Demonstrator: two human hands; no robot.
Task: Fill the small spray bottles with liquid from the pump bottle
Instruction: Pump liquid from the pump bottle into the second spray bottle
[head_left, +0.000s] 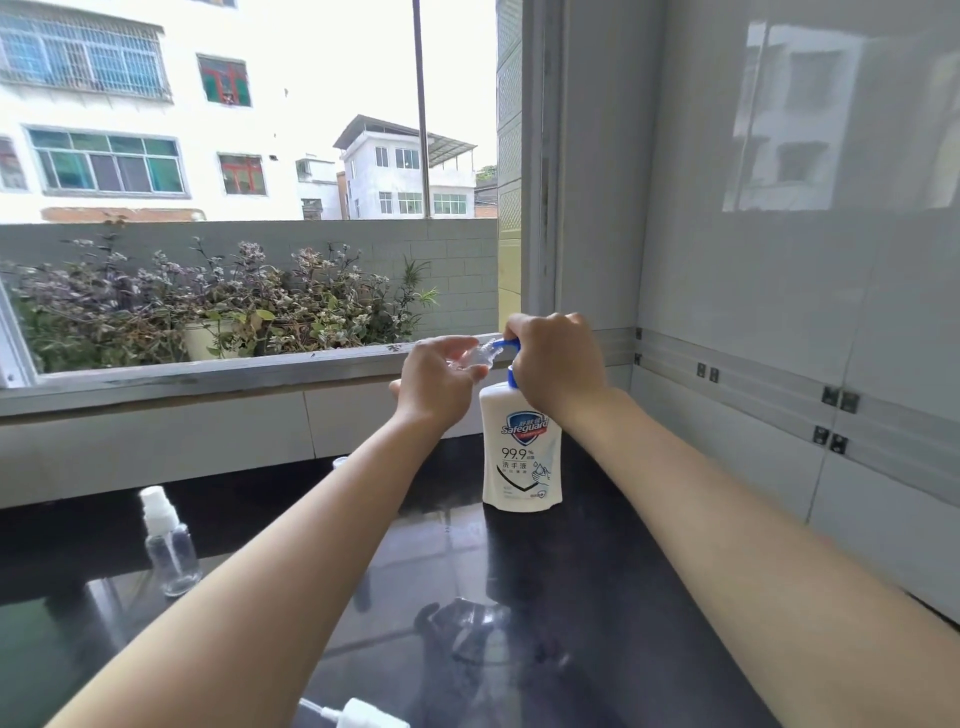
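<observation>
A white pump bottle (521, 457) with a blue pump head (506, 344) stands on the black countertop (571, 597) near the window. My right hand (558, 364) rests curled over the pump head from above. My left hand (441, 371) grips a small clear spray bottle (478, 357) without its cap, tilted with its mouth at the blue nozzle. A second small clear spray bottle (169, 543) with a white spray cap stands upright at the left of the counter.
A white spray top with its tube (353, 716) lies at the counter's near edge. A small white cap (340, 461) sits by the back wall. The window sill (208, 374) runs behind; a tiled wall (779, 312) closes the right side.
</observation>
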